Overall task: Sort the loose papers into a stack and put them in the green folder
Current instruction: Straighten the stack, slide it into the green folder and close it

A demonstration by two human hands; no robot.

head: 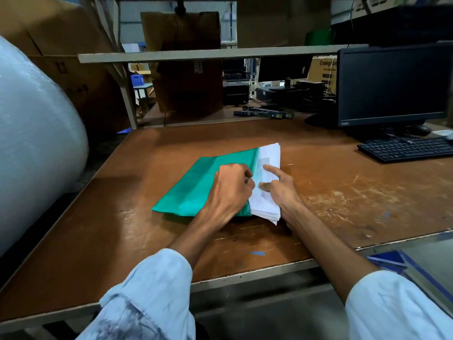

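Note:
A green folder (193, 190) lies flat on the brown table (343, 192), in the middle. A thick stack of white papers (269, 155) sticks out from its right side, partly under the green cover. My left hand (230, 190) rests on the folder's right part with its fingers curled at the cover's edge; whether it pinches the cover is unclear. My right hand (279, 185) lies on the paper stack, index finger and thumb stretched out and pressing on the top sheet.
A black keyboard (407, 148) and a dark monitor (392, 84) stand at the right back. A big white roll of bubble wrap (34, 133) fills the left side. A shelf board (208, 54) runs above the table's rear. Cardboard boxes stand behind.

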